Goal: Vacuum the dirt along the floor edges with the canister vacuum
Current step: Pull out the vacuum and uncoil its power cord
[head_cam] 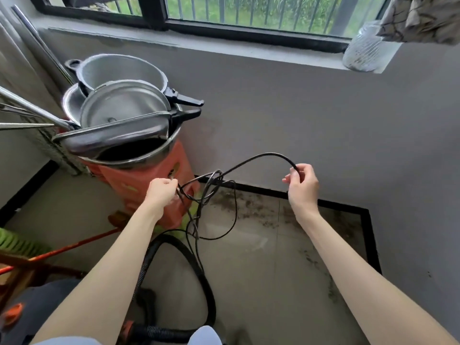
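Nearest the camera, a black ribbed vacuum hose is looping up from the bottom edge, its cuff lying at the frame's foot beside an orange part of the canister, mostly cut off. Both bare forearms are reaching forward over it. Left hand is pinching a bunch of thin black power cord in curled fingers, tangled loops hanging below toward the floor. Right hand is gripping the same cord further along, raised, with the cord arching between the two hands. Beyond the hands, dark dirt is lying scattered on the tile along the black skirting and into the right corner. To the left, an orange stool is carrying stacked metal pots. Farthest, a grey wall is rising to a barred window, with a glass jar sitting on the sill
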The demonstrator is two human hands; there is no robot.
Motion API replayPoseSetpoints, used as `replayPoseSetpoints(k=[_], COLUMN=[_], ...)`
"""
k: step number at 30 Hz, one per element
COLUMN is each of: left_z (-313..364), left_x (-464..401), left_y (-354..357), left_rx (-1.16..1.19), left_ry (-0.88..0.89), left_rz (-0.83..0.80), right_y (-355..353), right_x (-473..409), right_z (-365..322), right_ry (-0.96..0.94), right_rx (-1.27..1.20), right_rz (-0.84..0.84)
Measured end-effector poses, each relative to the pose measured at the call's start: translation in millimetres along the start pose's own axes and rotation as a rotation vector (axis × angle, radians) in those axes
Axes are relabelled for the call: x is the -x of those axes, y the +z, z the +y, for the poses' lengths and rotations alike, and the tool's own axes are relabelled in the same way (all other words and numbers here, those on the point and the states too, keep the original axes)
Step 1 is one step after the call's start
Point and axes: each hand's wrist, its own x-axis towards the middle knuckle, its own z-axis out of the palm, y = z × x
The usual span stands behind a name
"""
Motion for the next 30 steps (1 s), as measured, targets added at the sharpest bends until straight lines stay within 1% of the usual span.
replayPoseSetpoints(k=[2, 3, 5, 7, 9, 10, 12, 13, 15, 18, 20, 21, 23, 24, 25, 26, 27, 28, 29, 30], left_z=[2.1, 5.0, 12.9, 27.0, 40.6, 46.1, 50.7, 49.7, 42.8, 28.3, 21.0, 19.3, 19.7, 20.7, 21.8, 22.8, 23.3, 23.4, 22.7, 21.8], left_x=[3.5, 6.2, 12.3, 21.7, 30.9, 34.9, 40.0, 41.9, 42.8, 38.9, 38.0, 38.7, 41.8, 44.6, 46.5, 49.3, 54.3, 60.2, 66.4, 73.1], left_y=[8.7, 12.5, 21.2, 34.9, 52.6, 61.3, 77.7, 84.4, 94.4, 104.2, 111.6, 115.2, 121.6, 126.8, 130.5, 134.8, 143.1, 152.6, 162.3, 172.9], left_rx=[-0.060, -0.090, -0.160, -0.177, -0.161, -0.164, -0.169, -0.157, -0.143, -0.303, -0.340, -0.318, -0.268, -0.260, -0.268, -0.291, -0.325, -0.358, -0.385, -0.403], left_ry=[0.031, 0.075, 0.226, 0.411, 0.549, 0.598, 0.647, 0.644, 0.626, 0.629, 0.645, 0.657, 0.683, 0.711, 0.746, 0.787, 0.828, 0.863, 0.885, 0.895], left_rz=[-0.057, -0.084, -0.164, -0.290, -0.444, -0.496, -0.542, -0.561, -0.612, -0.658, -0.623, -0.571, -0.470, -0.450, -0.445, -0.456, -0.487, -0.522, -0.555, -0.587], right_y=[7.6, 10.4, 13.4, 13.3, 10.7, 9.2, 4.9, 1.1, -10.3, -34.0, -49.9, -58.1, -76.4, -87.8, -96.8, -104.7, -115.0, -124.5, -134.2, -144.1], right_x=[3.0, 3.8, 3.7, 1.6, 1.7, 2.4, 4.7, 4.8, 0.3, -8.3, -9.3, -8.7, -10.5, -10.7, -9.9, -8.6, -5.6, -2.5, 0.1, 1.4], right_z=[-15.1, -22.9, -36.9, -48.8, -57.8, -59.8, -56.6, -52.7, -43.9, -29.1, -16.3, -9.3, 8.5, 18.4, 27.6, 37.2, 48.2, 58.5, 67.4, 75.0], right_ry=[-0.154, -0.227, -0.345, -0.410, -0.457, -0.488, -0.525, -0.496, -0.389, -0.251, -0.233, -0.258, -0.292, -0.252, -0.169, -0.059, 0.061, 0.170, 0.284, 0.404], right_rx=[0.018, 0.025, 0.050, 0.050, 0.028, 0.035, 0.075, 0.071, 0.008, -0.098, -0.073, 0.024, 0.316, 0.456, 0.546, 0.583, 0.566, 0.487, 0.344, 0.138], right_rz=[-0.072, -0.101, -0.140, -0.154, -0.171, -0.183, -0.195, -0.177, -0.076, 0.105, 0.205, 0.263, 0.357, 0.374, 0.361, 0.341, 0.334, 0.339, 0.351, 0.375])
